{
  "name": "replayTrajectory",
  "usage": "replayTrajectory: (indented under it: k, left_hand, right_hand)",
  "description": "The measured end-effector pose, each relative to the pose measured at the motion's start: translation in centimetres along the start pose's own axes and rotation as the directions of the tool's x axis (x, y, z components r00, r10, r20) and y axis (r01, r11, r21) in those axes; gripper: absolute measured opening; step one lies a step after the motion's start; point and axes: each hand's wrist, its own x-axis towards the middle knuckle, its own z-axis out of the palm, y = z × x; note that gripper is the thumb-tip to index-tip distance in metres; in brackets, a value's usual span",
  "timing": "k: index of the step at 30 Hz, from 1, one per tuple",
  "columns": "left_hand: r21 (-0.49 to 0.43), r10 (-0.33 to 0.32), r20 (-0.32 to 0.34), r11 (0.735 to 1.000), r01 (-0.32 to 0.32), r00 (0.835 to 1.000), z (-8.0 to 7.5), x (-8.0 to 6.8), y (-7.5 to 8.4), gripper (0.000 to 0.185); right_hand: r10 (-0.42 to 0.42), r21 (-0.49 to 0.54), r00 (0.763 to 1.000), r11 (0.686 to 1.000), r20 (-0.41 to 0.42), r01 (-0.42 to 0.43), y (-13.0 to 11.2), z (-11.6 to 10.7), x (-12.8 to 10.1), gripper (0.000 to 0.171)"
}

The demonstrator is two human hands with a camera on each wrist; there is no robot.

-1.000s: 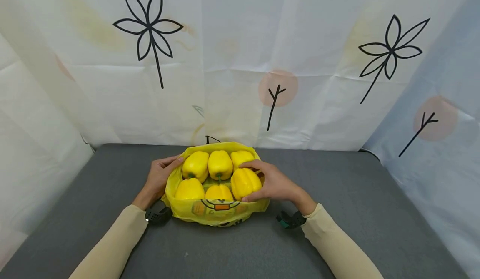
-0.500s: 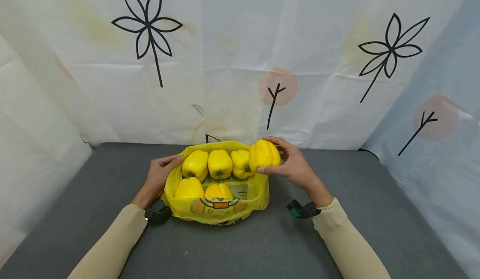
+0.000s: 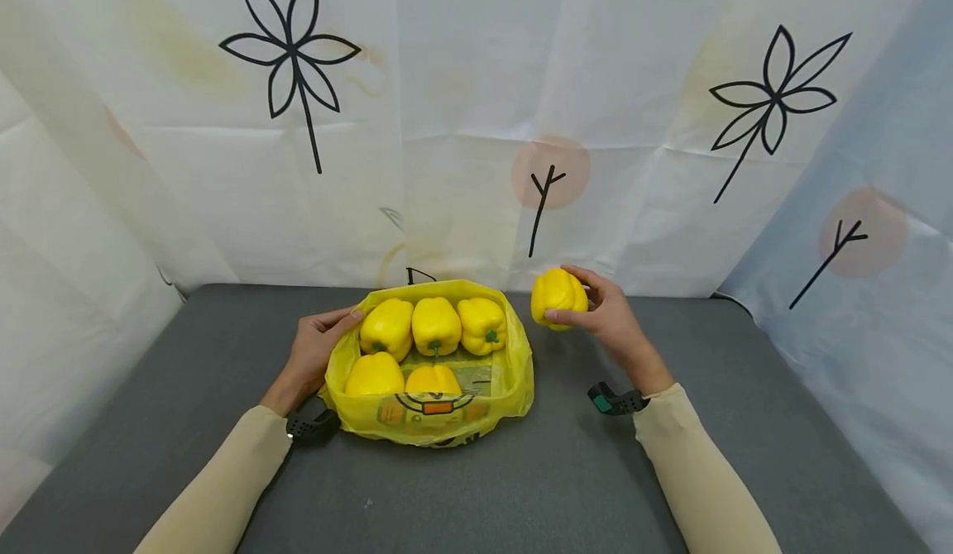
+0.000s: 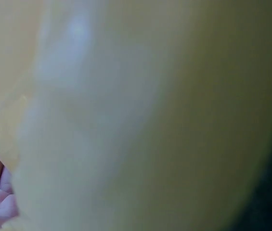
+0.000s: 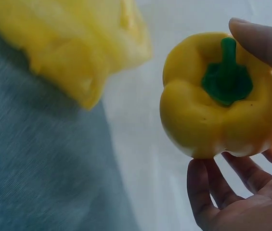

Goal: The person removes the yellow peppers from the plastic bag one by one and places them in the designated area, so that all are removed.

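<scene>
L hand (image 3: 311, 354) holds the left rim of a yellow plastic bag (image 3: 519, 376), thumb over the edge; its other fingers are mostly hidden, and the L wrist view gives us only blurred bag and a small part of the hand. R hand (image 3: 612, 321) grips a yellow bell pepper (image 3: 557, 296) between thumb and curled fingers. We find this pepper just beside the bag, to the right of its far part, near the far edge of the grey counter (image 3: 447, 504); it seems held off the surface, but the exact height we cannot tell. So R hand is the nearer one, & the bag lies between the pepper and L hand. The pepper's long axis runs, we judge, from the green stem (image 5: 228, 57), which faces us in the R wrist view, to the opposite end; in the head view this stem is hidden.

The bag stands w/ its mouth up & wide, 5 more peppers inside: a far row of 3 (image 3: 436, 325) and a near row of 2 (image 3: 375, 374), the latter partly hidden by the front wall. At the right of the near row we see bare bag floor (image 3: 476, 379).
</scene>
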Motion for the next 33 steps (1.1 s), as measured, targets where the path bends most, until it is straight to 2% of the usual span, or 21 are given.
replayTrajectory:
  k: [6,14,26,33]
  left_hand:
    - [0.011,-0.005,0.000,1.000,0.005,1.000,0.0,0.0,0.0,0.053]
    - [0.015,-0.004,0.001,1.000,0.004,1.000,0.0,0.1,0.0,0.053]
    - [0.024,-0.017,-0.010,1.000,0.017,1.000,0.0,0.1,0.1,0.054]
    - [0.016,-0.007,-0.012,1.000,0.007,1.000,0.1,0.1,0.1,0.054]
  right_hand:
    - [0.055,-0.014,0.998,0.998,0.010,-0.054,2.8,-0.3,0.6,0.082]
    - [0.093,-0.056,0.996,0.994,0.016,-0.092,5.0,-0.4,0.7,0.082]
    - [0.103,0.004,0.994,0.995,0.041,-0.103,6.1,0.3,0.8,0.078]
    - [0.101,-0.040,0.995,0.994,0.008,-0.100,6.1,1.0,0.7,0.081]
